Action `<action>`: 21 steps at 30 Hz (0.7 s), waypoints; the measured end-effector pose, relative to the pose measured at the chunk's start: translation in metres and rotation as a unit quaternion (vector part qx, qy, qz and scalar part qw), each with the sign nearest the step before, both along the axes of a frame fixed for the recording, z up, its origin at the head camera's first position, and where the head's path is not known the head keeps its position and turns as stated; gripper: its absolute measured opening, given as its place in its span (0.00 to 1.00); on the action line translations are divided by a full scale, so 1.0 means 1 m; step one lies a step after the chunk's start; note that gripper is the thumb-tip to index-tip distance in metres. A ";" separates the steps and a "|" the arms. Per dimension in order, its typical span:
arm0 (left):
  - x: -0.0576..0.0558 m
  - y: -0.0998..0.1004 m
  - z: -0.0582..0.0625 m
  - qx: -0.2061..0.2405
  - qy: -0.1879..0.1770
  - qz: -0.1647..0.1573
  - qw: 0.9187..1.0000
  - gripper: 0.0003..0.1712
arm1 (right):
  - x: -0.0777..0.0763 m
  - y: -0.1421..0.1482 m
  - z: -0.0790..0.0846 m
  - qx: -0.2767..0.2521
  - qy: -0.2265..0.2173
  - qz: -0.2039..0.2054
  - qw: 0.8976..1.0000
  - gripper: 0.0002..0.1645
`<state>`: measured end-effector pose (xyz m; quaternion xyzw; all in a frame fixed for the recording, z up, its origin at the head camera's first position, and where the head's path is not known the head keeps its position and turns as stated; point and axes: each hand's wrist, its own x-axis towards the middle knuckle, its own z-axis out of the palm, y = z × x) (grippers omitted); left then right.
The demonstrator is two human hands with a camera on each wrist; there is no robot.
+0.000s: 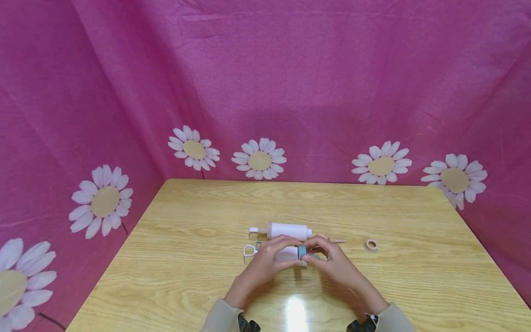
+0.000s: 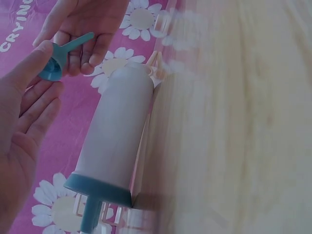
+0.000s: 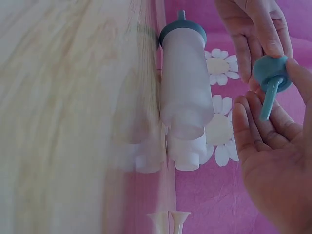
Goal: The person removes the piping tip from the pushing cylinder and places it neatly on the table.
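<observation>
Between both hands is a teal funnel-shaped nozzle (image 1: 302,251) with a thin spout, raised above the table. My left hand (image 1: 268,259) pinches its wide end between thumb and fingers. From the other side, my right hand (image 1: 333,263) pinches the nozzle (image 3: 271,73) with thumb and fingers, its spout angled downward in the right wrist view. Beneath the hands lies a white syringe-like cylinder (image 2: 117,126) with a teal end cap (image 2: 97,189) and plunger rod; the hands partly hide it in the head view. Neither hand visibly touches this cylinder.
Just behind lies a similar white cylinder (image 1: 289,230) with a pink end. A pink funnel-shaped nozzle (image 3: 179,222) and a pink ring (image 1: 371,245) lie to the right on the wooden table (image 1: 186,276). A magenta flowered cloth (image 1: 307,92) hangs around the table.
</observation>
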<state>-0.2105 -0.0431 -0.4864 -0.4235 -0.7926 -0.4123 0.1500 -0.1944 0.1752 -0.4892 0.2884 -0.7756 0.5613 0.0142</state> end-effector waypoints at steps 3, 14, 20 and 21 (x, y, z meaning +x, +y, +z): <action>0.000 -0.001 -0.001 0.004 0.016 0.013 1.000 0.22 | 0.002 0.005 0.000 0.009 -0.017 -0.018 1.000 0.09; -0.001 -0.005 0.000 0.020 0.015 0.022 0.999 0.23 | 0.004 0.016 -0.005 0.043 -0.083 -0.038 0.995 0.11; 0.000 -0.006 0.000 0.017 0.014 0.035 0.999 0.23 | 0.003 0.018 -0.007 0.044 -0.087 -0.034 0.995 0.11; 0.000 -0.006 0.000 0.018 0.013 0.036 0.999 0.23 | 0.003 0.018 -0.007 0.042 -0.089 -0.034 0.995 0.11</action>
